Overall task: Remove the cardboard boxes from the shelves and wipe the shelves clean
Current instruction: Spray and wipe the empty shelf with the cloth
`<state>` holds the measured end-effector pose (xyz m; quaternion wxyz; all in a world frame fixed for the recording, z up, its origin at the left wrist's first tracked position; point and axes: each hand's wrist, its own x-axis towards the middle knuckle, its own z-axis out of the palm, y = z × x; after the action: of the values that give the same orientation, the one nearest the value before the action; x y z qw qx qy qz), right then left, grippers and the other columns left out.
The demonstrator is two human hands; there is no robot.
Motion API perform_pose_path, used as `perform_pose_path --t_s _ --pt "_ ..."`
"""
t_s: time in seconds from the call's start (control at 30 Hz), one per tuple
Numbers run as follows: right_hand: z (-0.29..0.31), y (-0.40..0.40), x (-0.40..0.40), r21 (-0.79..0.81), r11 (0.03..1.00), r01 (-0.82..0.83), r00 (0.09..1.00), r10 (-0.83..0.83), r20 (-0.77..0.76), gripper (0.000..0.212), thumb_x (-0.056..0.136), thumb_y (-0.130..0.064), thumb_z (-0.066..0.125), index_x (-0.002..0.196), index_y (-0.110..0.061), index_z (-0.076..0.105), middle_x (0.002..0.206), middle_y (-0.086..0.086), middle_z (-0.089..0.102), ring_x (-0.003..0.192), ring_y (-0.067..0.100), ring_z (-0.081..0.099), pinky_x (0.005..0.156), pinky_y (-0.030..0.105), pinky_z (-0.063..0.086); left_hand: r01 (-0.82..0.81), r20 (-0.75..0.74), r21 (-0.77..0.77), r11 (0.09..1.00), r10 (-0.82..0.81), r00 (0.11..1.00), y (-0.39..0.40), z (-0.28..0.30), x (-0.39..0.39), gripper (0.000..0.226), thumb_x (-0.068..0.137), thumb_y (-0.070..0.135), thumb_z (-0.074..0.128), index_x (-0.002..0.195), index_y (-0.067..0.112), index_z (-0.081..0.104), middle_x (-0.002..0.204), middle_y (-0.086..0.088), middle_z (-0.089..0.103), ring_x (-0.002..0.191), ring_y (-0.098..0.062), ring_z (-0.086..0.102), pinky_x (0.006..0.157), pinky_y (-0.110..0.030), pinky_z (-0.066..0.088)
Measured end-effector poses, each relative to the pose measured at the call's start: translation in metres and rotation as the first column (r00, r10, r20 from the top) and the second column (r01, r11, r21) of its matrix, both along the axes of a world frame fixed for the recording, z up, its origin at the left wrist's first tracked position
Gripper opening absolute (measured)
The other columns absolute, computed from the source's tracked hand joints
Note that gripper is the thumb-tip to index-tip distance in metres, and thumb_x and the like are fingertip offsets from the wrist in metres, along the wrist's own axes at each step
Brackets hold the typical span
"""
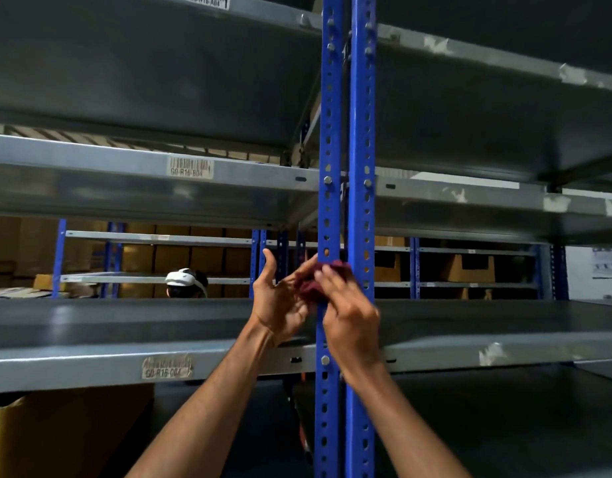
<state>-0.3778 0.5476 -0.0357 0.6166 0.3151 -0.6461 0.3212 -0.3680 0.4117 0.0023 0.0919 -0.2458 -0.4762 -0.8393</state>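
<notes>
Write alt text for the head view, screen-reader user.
Both hands bunch a dark red cloth against a blue slotted upright: right hand pinching it, left hand open beside it. Bare grey metal shelves surround them; a cardboard box sits lower left.

The cardboard box is cut off at the bottom-left corner, and the right hand covers most of the cloth.

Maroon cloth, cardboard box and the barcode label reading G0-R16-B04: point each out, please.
maroon cloth [309,288], head view, bunched middle between the hands.
cardboard box [56,439], head view, front face, lower left.
barcode label [190,167], head view, centre of sticker.
</notes>
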Motion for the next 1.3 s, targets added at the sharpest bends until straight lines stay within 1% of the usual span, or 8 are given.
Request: perform_pose_path --t_s 0.2,0.5,0.67,0.8,0.93,1.07,1.2,1.3 --pt "0.141 -0.011 -0.005 -0.101 0.994 -0.034 0.999 0.029 -0.045 0.040 0.093 0.001 0.058 0.130 -0.013 0.065 0.132 0.005 0.065 0.124 0.023 0.061 0.101 0.043 0.052 0.038 0.007 0.067 0.997 -0.039 0.999 0.002 -0.001 -0.004 0.104 0.079 0.090 0.032 0.142 0.011 0.053 0.143 -0.015 0.055 0.134 -0.030 0.052 0.115 -0.046 0.037" --pt "-0.093 0.002 0.013 0.031 0.998 0.047 0.998 -0.048 0.031 0.047 0.084 0.000 0.061 0.129 -0.014 0.061 0.131 -0.001 0.061 0.116 0.022 0.066 0.087 0.042 0.059 0.046 0.013 0.085 0.995 -0.047 0.999 0.006 -0.002 0.009 0.106 0.077 0.092 0.028 0.140 0.012 0.055 0.143 -0.016 0.055 0.132 -0.031 0.053 0.113 -0.047 0.040" --pt "0.034 0.003 0.005 0.024 0.999 0.040 0.999 -0.040 0.023 0.049 0.088 0.001 0.045 0.131 -0.011 0.063 0.133 0.007 0.063 0.119 0.025 0.064 0.097 0.044 0.055 0.071 0.014 0.098 0.993 -0.073 0.997 0.007 -0.001 0.003 0.102 0.077 0.091 0.034 0.129 0.009 0.066 0.137 -0.015 0.059 0.133 -0.029 0.050 0.120 -0.048 0.029" --pt "0.110 -0.012 -0.002 -0.092 0.996 -0.008 1.000 0.009 0.015 0.045 0.091 -0.004 0.046 0.131 -0.013 0.064 0.133 0.005 0.064 0.125 0.023 0.060 0.102 0.043 0.052 0.099 -0.017 0.079 0.992 -0.098 0.995 0.005 0.000 0.004 0.102 0.079 0.089 0.031 0.137 0.009 0.057 0.139 -0.016 0.058 0.129 -0.030 0.056 0.110 -0.046 0.043" --pt "0.024 -0.013 -0.008 -0.110 0.994 0.005 0.999 -0.008 -0.033 0.045 0.094 -0.002 0.053 0.136 -0.016 0.059 0.138 0.000 0.060 0.127 0.018 0.058 0.099 0.041 0.054 0.080 -0.003 0.080 0.994 -0.080 0.997 0.006 -0.001 0.007 0.104 0.080 0.089 0.028 0.138 0.008 0.056 0.133 -0.016 0.063 0.116 -0.026 0.066 0.095 -0.039 0.053" --pt "-0.094 -0.005 0.004 -0.054 0.998 0.036 0.999 -0.036 0.014 0.051 0.085 0.005 0.062 0.131 -0.016 0.062 0.134 -0.003 0.061 0.124 0.022 0.061 0.097 0.044 0.055 0.131 -0.011 0.094 0.987 -0.131 0.991 0.006 -0.004 0.010 0.103 0.081 0.089 0.029 0.143 0.009 0.052 0.143 -0.018 0.054 0.133 -0.032 0.052 0.116 -0.048 0.034" --pt "-0.116 -0.005 0.014 -0.034 0.996 0.077 0.996 -0.075 0.050 0.061 0.071 0.020 0.068 0.121 -0.014 0.072 0.125 -0.001 0.068 0.123 0.027 0.060 0.104 0.043 0.049 0.073 0.004 0.058 0.996 -0.074 0.997 0.008 -0.002 0.014 0.098 0.083 0.086 0.031 0.139 0.010 0.056 0.140 -0.015 0.058 0.131 -0.030 0.055 0.114 -0.046 0.038" --pt "-0.110 -0.007 0.014 0.021 0.996 0.084 0.995 -0.085 0.046 0.063 0.069 0.024 0.068 0.121 -0.013 0.072 0.124 0.001 0.069 0.126 0.029 0.057 0.101 0.048 0.052 -0.125 -0.002 -0.152 0.980 0.126 0.992 0.011 -0.004 0.020 0.084 0.091 0.077 0.032 0.124 0.009 0.067 0.118 -0.013 0.070 0.107 -0.027 0.068 0.091 -0.039 0.053"
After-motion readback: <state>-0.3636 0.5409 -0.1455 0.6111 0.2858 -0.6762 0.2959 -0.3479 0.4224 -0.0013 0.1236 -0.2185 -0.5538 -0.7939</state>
